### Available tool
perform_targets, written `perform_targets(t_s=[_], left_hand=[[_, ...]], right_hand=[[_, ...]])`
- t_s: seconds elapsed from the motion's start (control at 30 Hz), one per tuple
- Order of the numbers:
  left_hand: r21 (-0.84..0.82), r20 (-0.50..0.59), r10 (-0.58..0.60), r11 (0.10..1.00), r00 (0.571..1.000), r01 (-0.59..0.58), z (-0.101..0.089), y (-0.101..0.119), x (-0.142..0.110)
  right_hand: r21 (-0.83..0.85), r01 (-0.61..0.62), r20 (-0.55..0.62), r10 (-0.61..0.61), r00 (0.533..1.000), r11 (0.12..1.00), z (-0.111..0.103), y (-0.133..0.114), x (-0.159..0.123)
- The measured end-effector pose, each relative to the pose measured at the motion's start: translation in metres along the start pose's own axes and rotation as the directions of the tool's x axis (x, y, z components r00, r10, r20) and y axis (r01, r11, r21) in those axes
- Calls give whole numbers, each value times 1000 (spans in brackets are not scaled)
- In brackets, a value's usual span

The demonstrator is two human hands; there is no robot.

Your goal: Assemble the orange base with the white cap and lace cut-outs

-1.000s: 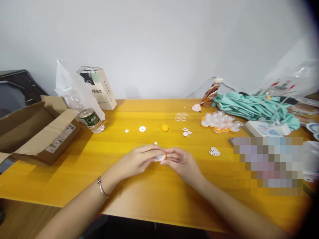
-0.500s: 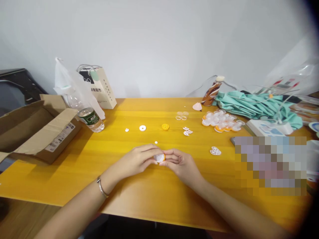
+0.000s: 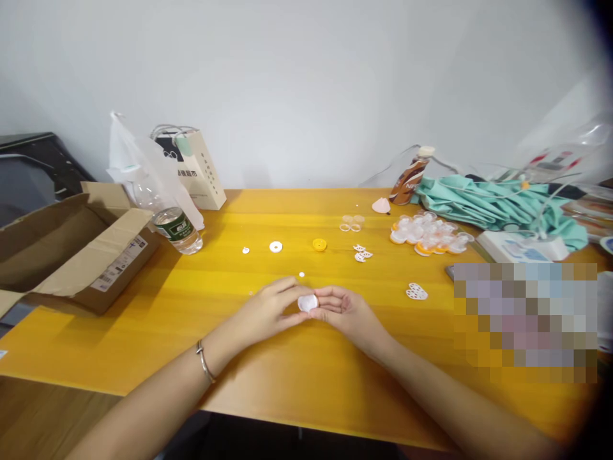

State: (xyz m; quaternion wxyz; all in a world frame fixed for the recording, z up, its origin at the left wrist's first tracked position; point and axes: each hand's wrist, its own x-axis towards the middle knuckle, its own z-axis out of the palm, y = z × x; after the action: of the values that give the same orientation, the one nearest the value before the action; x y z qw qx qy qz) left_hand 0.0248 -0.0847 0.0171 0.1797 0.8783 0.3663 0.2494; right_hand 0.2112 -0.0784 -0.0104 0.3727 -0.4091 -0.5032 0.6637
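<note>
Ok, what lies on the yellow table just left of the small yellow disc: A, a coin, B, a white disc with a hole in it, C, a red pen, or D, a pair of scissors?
B: a white disc with a centre hole lies left of the yellow disc on the table.

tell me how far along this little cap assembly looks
A heap of finished-looking clear-and-orange round caps lies at the table's far right. Both hands, left hand and right hand, pinch one small white round piece. A loose yellow disc, white ring and white perforated pieces lie unused.
</note>
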Motion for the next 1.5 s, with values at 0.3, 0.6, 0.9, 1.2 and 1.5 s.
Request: perform_targets(t_s=[0.3,0.6,0.9,1.2,1.5], left_hand=[[-184,-31,-52,982,998,46,14,0,3],[-195,-4,-63,979,998,61,21,-3,4],[-89,55,-131,987,990,135,17,-9,5],[-114,40,-128,985,991,132,21,-13,4],[-115,59,-113,986,992,119,20,-13,4]], right_hand=[[46,-15,-20,16,1000,999,-4,4,2],[-358,169,87,-147,985,918,-12,5,6],[-895,-333,-404,-223,887,298,-137,-69,-12],[-858,-307,-276,134,952,412,-175,-45,-10],[-890,-150,-154,24,988,432,-146,-44,1]])
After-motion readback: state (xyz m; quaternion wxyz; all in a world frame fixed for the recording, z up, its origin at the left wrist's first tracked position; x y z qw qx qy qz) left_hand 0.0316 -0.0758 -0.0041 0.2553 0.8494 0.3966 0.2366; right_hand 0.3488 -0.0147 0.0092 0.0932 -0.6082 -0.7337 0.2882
